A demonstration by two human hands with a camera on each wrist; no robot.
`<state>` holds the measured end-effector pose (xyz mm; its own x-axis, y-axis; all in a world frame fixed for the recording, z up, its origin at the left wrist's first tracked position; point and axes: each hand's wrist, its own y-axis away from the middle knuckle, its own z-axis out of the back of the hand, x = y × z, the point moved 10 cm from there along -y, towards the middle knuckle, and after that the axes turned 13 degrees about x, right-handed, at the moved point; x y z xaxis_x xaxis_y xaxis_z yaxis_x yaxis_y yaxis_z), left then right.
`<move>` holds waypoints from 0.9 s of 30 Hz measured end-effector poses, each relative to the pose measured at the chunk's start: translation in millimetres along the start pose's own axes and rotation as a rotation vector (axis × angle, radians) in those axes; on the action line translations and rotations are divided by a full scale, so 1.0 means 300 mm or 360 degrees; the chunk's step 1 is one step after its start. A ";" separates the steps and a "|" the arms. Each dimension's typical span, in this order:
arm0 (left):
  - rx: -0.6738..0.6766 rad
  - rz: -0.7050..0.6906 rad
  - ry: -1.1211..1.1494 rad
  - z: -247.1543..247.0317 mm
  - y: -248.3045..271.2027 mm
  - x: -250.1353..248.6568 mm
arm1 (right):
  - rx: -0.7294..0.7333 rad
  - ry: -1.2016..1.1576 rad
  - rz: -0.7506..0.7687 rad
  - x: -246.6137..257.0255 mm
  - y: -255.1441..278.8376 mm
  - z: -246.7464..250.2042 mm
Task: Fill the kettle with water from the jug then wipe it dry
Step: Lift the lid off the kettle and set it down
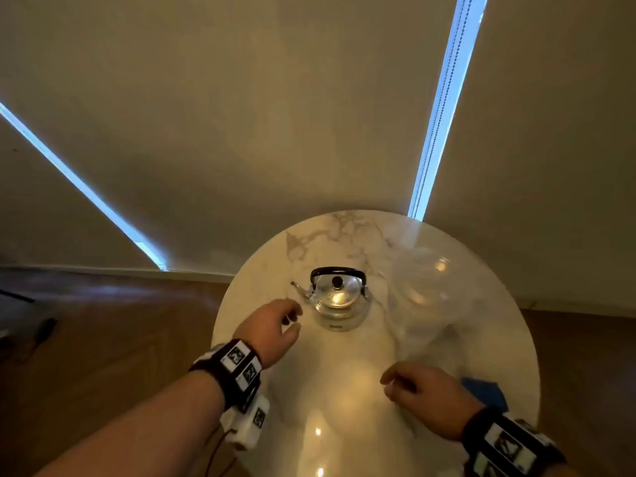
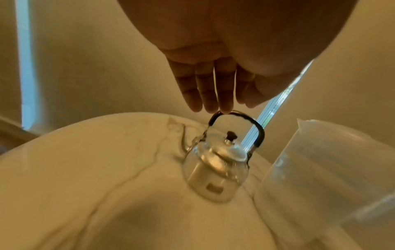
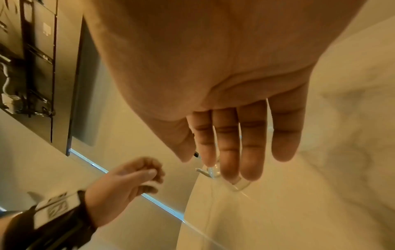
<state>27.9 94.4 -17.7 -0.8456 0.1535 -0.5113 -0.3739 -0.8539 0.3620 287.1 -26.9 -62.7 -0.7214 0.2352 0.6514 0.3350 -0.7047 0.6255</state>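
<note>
A small glass kettle (image 1: 339,299) with a metal lid and black arched handle stands upright on the round marble table (image 1: 361,390), spout pointing left. A clear plastic jug (image 1: 421,290) stands just right of it. A blue cloth (image 1: 487,392) lies at the table's right edge, partly hidden by my right hand (image 1: 426,387). My left hand (image 1: 275,327) hovers just left of the kettle, fingers loose, holding nothing. In the left wrist view the kettle (image 2: 215,162) sits below my left hand's fingertips (image 2: 222,104), with the jug (image 2: 324,177) at right. My right hand (image 3: 241,143) has its fingers straight and is empty.
The table stands against a beige blind with bright gaps of window light. Brown wooden floor (image 1: 103,339) lies to the left. The near middle of the tabletop carries only light reflections.
</note>
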 end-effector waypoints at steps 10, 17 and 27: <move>0.0264 -0.0032 -0.0251 0.076 -0.407 -0.061 | -0.0250 0.0116 -0.0077 0.228 -0.176 0.117; 0.0413 -0.0119 -0.0235 0.035 -0.447 -0.030 | -0.0542 0.0008 -0.0058 0.305 -0.230 0.185; 0.0522 -0.0317 -0.0050 -0.089 -0.148 0.077 | -0.0736 -0.0176 -0.0056 0.279 -0.262 0.094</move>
<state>35.2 122.7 -66.5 -0.7535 0.3197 -0.5745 -0.6297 -0.6022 0.4909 217.4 67.0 -45.1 -0.6504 0.3164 0.6906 -0.0115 -0.9131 0.4075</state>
